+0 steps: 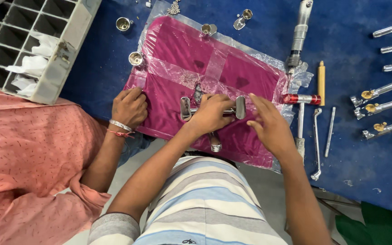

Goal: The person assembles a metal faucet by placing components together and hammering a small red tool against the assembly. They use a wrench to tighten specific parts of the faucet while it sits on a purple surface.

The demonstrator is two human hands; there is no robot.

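A chrome tap body [188,109] with two round ends lies on a magenta cloth wrapped in clear plastic [178,50]. My left hand [210,113] is closed over its middle, and its spout [215,144] points toward me. My right hand [268,124] hovers beside the tap's right end [241,107], fingers spread and holding nothing. A co-worker in a pink shirt rests a fist [130,107] on the cloth's left edge.
A white compartment crate [62,56] stands at the far left. Small chrome cups [135,58] sit by the cloth. On the blue mat lie a red-handled tool [301,99], thin wrenches [316,140], a long chrome tool [299,31] and several chrome spouts [386,104].
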